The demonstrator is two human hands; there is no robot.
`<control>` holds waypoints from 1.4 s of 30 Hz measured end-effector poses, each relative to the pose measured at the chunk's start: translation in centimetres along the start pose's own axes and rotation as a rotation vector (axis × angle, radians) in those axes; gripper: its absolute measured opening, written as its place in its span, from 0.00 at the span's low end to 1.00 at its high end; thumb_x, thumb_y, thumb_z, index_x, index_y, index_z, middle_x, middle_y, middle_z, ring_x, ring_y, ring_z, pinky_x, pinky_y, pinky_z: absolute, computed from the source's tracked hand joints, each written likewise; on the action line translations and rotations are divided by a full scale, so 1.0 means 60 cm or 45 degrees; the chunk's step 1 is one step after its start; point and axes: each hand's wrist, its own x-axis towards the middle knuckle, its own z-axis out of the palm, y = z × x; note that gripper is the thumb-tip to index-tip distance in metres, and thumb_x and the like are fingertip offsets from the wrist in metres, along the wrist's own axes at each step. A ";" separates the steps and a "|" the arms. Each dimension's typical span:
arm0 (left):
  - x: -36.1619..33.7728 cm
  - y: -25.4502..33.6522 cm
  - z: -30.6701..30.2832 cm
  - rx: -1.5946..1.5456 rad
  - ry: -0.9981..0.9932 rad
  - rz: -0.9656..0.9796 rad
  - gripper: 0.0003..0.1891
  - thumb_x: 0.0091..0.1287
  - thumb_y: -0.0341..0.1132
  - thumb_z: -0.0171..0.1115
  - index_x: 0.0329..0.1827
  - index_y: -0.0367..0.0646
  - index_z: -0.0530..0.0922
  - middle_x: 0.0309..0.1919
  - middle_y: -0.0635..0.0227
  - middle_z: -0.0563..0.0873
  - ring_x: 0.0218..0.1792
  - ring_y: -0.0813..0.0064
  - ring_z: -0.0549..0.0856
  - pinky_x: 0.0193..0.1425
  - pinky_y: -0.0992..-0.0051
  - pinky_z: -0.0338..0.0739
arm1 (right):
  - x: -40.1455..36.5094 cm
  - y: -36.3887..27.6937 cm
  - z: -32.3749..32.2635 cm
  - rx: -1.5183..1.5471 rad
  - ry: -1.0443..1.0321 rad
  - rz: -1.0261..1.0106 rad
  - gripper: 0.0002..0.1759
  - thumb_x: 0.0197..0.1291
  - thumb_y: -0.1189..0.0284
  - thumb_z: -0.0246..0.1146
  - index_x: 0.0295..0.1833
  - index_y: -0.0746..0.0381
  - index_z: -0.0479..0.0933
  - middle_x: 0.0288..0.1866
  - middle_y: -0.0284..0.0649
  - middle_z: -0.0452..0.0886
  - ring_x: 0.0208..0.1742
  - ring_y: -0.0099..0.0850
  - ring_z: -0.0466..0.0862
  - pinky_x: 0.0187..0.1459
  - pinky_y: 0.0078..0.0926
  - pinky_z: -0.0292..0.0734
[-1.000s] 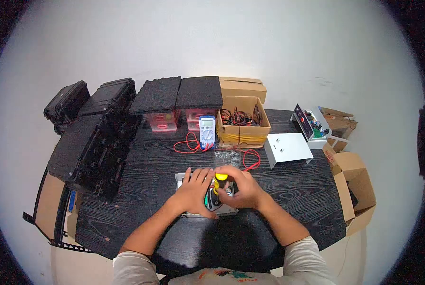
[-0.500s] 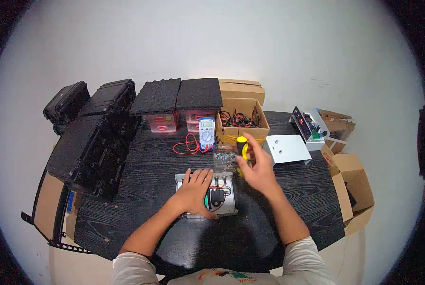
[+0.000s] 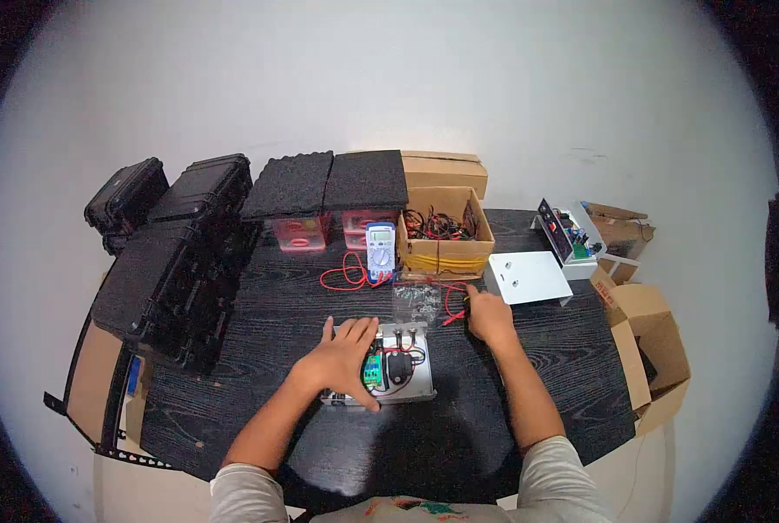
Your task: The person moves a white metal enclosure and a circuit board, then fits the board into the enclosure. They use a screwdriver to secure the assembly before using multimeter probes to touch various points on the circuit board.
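Note:
A metal enclosure [image 3: 420,376] with a green circuit board [image 3: 372,370], a black component [image 3: 399,367] and wires lies open near the table's front. My left hand [image 3: 342,359] rests across its left part with fingers spread. Right of the enclosure, my right hand [image 3: 491,316] is low over the table, its fingers curled around the yellow and black screwdriver, mostly hidden by the hand. Red test leads [image 3: 449,312] lie beside its fingertips. A clear bag of small screws [image 3: 416,302] lies behind the enclosure.
A multimeter [image 3: 380,251] stands before red-fronted drawers [image 3: 300,235]. Behind is a cardboard box of cables [image 3: 446,261]. A white metal cover [image 3: 529,277] and an opened device [image 3: 572,235] are at the right. Black cases [image 3: 150,283] fill the left; an open carton [image 3: 655,349] stands right.
My right hand has moved right and down with the screwdriver, which was upright before. The red leads now show. My left hand has shifted slightly left, uncovering more of the green board.

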 end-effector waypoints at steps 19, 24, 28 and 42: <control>-0.019 0.044 -0.022 0.013 -0.205 0.114 0.80 0.29 0.54 0.90 0.88 0.41 0.48 0.85 0.43 0.53 0.86 0.42 0.52 0.83 0.29 0.45 | -0.059 -0.119 -0.051 0.468 -0.325 -0.703 0.29 0.64 0.53 0.71 0.64 0.58 0.78 0.40 0.55 0.88 0.43 0.54 0.90 0.47 0.50 0.84; -0.037 0.014 -0.040 0.239 -0.122 -0.141 0.73 0.32 0.48 0.90 0.88 0.51 0.55 0.87 0.48 0.51 0.86 0.43 0.53 0.83 0.30 0.49 | -0.088 -0.145 -0.101 0.344 -0.553 -0.650 0.47 0.65 0.49 0.71 0.81 0.59 0.61 0.49 0.64 0.87 0.52 0.62 0.88 0.55 0.55 0.83; -0.036 -0.015 -0.042 0.183 0.013 -0.572 0.67 0.39 0.47 0.89 0.85 0.44 0.59 0.87 0.50 0.54 0.85 0.47 0.59 0.78 0.29 0.61 | -0.113 -0.160 -0.129 0.457 -0.783 -0.782 0.54 0.66 0.46 0.70 0.85 0.61 0.53 0.42 0.62 0.89 0.50 0.62 0.89 0.53 0.52 0.83; -0.022 -0.037 -0.030 0.062 -0.256 -0.451 0.24 0.54 0.37 0.77 0.54 0.36 0.88 0.47 0.45 0.91 0.51 0.46 0.91 0.58 0.54 0.87 | -0.112 -0.153 -0.103 0.769 -1.064 -1.143 0.42 0.69 0.61 0.72 0.83 0.53 0.62 0.35 0.46 0.89 0.39 0.45 0.91 0.43 0.41 0.83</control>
